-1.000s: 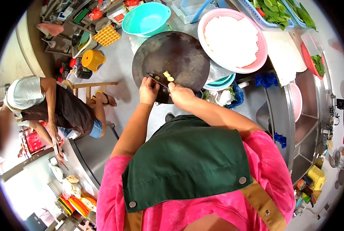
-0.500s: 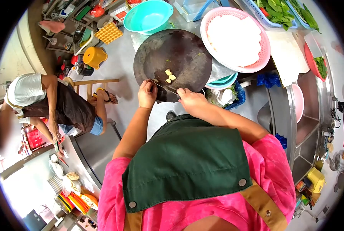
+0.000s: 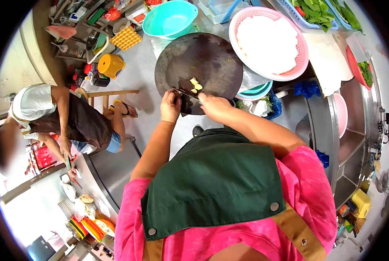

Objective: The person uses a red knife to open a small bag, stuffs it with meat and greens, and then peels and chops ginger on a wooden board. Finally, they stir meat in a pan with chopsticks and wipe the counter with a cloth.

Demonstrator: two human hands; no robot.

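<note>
A round dark cutting board (image 3: 203, 56) lies on the steel counter in front of me. A few pale slices (image 3: 196, 84) rest near its front edge. My right hand (image 3: 215, 106) grips the handle of a knife (image 3: 185, 94), whose blade lies across the board's near edge just before the slices. My left hand (image 3: 170, 105) has its fingers curled at the blade's tip; whether it pinches a small piece there is hidden.
A pink basket of white food (image 3: 268, 41) sits right of the board, with a teal bowl (image 3: 170, 18) behind it and trays of greens (image 3: 316, 11) at the back. A steel sink (image 3: 346, 130) lies to the right. Another person (image 3: 64, 115) bends over a counter at left.
My right hand drew back with the knife, then moved forward again toward the slices. My left hand stayed by the blade tip.
</note>
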